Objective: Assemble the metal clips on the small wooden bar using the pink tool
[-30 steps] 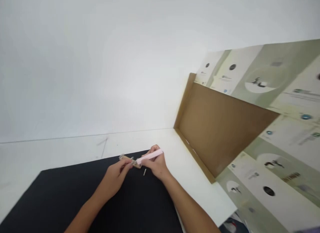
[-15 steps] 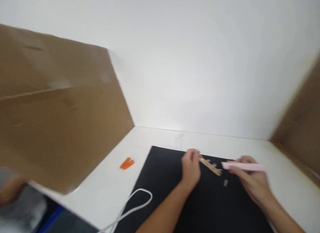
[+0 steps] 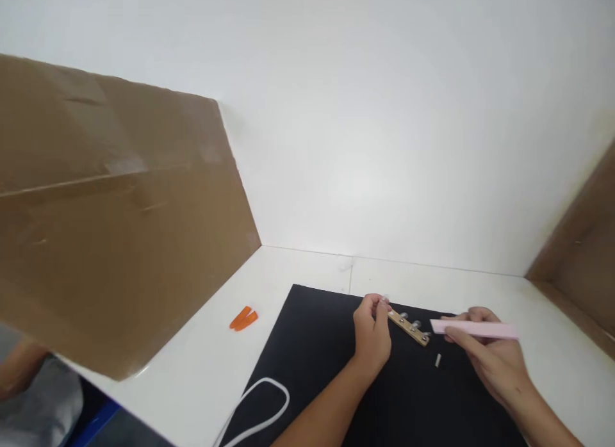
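Note:
My left hand [image 3: 372, 335] pinches the near end of a small wooden strip [image 3: 408, 327] that carries a few metal screws and lies over the black mat [image 3: 312, 344]. My right hand [image 3: 490, 357] is closed round a pale pink stick-shaped tool [image 3: 475, 329], whose tip sits a little to the right of the strip, apart from it. A tiny loose metal piece [image 3: 437, 360] lies on the mat between my hands.
A brown cardboard wall [image 3: 120, 210] stands at the left and another [image 3: 576, 268] at the right. Two orange pieces [image 3: 243, 319] lie on the white table [image 3: 298, 268]. A white cable [image 3: 259, 405] loops over the mat's near left corner. Another person's arm [image 3: 19, 370] shows at far left.
The view swung left, so the left cardboard wall and orange pieces came into sight. My right hand drew the pink tool away from the strip to the right. My left hand kept its hold.

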Available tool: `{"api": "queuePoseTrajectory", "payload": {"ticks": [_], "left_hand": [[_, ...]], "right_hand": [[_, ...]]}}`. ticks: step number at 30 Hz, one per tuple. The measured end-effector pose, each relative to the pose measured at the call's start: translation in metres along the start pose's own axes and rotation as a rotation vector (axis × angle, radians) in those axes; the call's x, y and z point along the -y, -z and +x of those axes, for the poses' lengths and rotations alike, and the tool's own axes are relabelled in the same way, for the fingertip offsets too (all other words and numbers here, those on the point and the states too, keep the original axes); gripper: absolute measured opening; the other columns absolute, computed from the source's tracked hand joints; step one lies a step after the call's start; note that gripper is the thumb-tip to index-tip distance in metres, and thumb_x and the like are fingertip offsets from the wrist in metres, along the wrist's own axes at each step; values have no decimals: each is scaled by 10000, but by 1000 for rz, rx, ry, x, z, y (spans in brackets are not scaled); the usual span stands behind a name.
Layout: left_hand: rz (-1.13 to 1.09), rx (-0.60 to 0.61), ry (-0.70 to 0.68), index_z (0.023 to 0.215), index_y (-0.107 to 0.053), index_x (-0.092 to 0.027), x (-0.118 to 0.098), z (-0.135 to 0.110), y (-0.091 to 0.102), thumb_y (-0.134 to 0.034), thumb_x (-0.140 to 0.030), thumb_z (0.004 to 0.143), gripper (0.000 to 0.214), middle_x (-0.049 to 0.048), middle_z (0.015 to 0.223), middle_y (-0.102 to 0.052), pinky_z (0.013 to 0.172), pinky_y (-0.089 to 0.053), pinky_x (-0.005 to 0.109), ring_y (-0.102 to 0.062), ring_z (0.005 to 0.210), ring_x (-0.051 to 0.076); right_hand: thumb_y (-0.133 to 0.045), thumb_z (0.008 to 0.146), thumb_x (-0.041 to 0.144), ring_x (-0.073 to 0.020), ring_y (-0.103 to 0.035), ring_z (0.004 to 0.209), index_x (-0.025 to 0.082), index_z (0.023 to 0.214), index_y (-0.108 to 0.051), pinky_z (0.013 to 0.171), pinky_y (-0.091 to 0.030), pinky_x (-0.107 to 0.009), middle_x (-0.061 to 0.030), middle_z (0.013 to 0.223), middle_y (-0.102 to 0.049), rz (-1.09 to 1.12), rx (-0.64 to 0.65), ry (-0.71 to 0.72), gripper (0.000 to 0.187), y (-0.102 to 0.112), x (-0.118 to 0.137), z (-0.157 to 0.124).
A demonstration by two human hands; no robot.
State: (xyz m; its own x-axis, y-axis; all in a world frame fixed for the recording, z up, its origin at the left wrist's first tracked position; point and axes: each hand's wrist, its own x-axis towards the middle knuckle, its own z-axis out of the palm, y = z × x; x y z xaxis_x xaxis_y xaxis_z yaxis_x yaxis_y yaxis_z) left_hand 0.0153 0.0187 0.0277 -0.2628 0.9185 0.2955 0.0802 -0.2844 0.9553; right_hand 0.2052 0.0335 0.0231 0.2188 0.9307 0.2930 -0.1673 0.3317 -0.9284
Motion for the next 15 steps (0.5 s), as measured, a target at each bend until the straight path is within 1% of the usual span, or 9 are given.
{"api": "queuePoseTrajectory", "payload": {"ticks": [1, 2, 4, 6, 10, 13, 15], "left_hand": [[11, 68, -10, 837, -617, -171, 0, -1, -2, -470, -338, 946, 248, 13, 765, -631, 703, -433, 250, -582, 742, 147], [38, 119, -29, 825, -623, -170, 0, -2, -3, -484, -338, 940, 247, 9, 759, -622, 692, -425, 247, -569, 729, 142], [114, 183, -87, 793, -633, -168, 0, -4, -6, -509, -325, 926, 240, 9, 782, -608, 685, -410, 244, -549, 729, 136], [173, 241, -112, 807, -648, -168, 2, -4, -8, -507, -308, 926, 232, 10, 786, -611, 678, -400, 247, -538, 720, 135], [228, 325, -144, 842, -661, -174, 6, -4, -10, -493, -297, 933, 227, 9, 776, -624, 669, -398, 250, -532, 704, 134], [257, 363, -182, 864, -668, -179, 10, -6, -11, -498, -267, 925, 200, 15, 806, -643, 689, -407, 254, -542, 730, 141], [280, 380, -203, 869, -672, -184, 11, -7, -11, -507, -250, 918, 185, 18, 821, -650, 708, -412, 258, -546, 747, 145]], "right_hand": [[-897, 522, 235, -180, -643, 565, 216, 719, -486, 563, -545, -277, -20, 645, -679, 22, 68, -38, 456, 0, 0, 0], [-890, 546, 236, -171, -644, 577, 221, 732, -468, 583, -543, -268, -10, 650, -681, 41, 104, -54, 462, 1, 0, -1], [-873, 591, 244, -159, -645, 593, 226, 772, -457, 600, -536, -257, -5, 685, -693, 70, 112, -56, 454, 1, 0, -1], [-863, 617, 247, -143, -636, 586, 228, 785, -442, 600, -527, -247, -2, 706, -699, 82, 125, -56, 454, 0, 1, 0], [-847, 652, 241, -129, -628, 593, 234, 809, -429, 628, -527, -250, 16, 710, -689, 110, 160, -44, 447, -1, 4, 0], [-844, 657, 252, -143, -642, 611, 234, 810, -428, 645, -535, -274, 0, 735, -701, 91, 176, -40, 443, -3, 6, -1], [-843, 653, 264, -163, -662, 648, 235, 803, -426, 655, -539, -287, -20, 757, -714, 53, 158, -32, 444, -4, 7, -2]]}}
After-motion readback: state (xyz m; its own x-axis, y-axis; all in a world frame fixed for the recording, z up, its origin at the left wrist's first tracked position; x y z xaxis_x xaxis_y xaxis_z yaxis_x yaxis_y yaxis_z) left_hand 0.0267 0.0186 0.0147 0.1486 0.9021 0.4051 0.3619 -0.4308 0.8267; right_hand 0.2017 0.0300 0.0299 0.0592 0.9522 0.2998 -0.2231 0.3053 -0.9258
